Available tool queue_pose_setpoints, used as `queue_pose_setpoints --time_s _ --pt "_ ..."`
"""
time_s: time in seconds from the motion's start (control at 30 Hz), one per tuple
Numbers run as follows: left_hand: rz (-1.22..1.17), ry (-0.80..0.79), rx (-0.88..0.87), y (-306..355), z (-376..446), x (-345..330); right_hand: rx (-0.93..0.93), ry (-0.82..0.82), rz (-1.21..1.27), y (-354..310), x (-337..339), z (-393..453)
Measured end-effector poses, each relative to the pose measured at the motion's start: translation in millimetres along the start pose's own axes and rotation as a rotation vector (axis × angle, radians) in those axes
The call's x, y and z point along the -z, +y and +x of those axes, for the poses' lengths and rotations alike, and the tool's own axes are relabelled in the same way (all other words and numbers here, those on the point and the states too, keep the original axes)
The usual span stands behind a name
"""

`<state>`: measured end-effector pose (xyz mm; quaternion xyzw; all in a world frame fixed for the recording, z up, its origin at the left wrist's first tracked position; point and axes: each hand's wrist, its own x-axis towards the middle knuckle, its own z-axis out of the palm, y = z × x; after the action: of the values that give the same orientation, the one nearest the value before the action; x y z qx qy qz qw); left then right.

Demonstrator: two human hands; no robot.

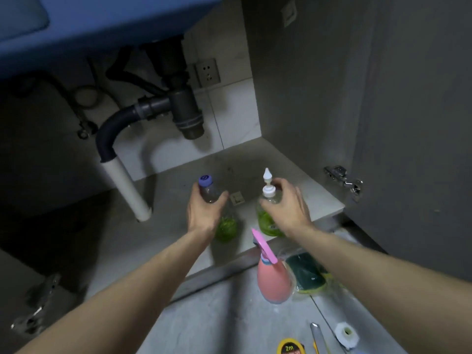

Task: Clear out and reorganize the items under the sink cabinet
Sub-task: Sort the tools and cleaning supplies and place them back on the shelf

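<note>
Two clear bottles with green liquid stand on the cabinet floor (293, 175) under the sink. My left hand (204, 213) grips the upper part of the purple-capped bottle (226, 226), just below its cap. My right hand (288, 205) holds the shoulder of the pump bottle (265, 221), whose white pump head sticks up beside my fingers. Both bottles are upright near the cabinet's front edge.
A grey drain trap (186, 108) and a white pipe (127, 187) hang at the back left. On the floor in front lie a pink spray bottle (273, 279), a bagged green sponge (309, 274), a tape measure (290, 347), a utility knife (318, 338) and white tape (346, 332). The open door with its hinge (343, 178) stands at right.
</note>
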<state>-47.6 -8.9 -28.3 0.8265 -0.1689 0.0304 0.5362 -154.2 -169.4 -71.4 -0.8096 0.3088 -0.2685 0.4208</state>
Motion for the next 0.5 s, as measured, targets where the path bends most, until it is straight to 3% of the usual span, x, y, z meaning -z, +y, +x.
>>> queue_pose_setpoints --time_s 0.07,0.17,0.33,0.5 --pt "0.060 -0.055 0.080 -1 3 5 -0.057 0.056 -0.043 12 -8 -16" --pt "0.171 -0.172 0.205 -10 7 19 -0.225 0.071 0.079 22 -23 -29" --pt "0.092 -0.340 0.206 -22 7 24 -0.190 0.012 0.108 32 -29 -22" --pt "-0.009 -0.240 0.175 -35 11 3 -0.173 -0.063 0.112 36 -15 -10"
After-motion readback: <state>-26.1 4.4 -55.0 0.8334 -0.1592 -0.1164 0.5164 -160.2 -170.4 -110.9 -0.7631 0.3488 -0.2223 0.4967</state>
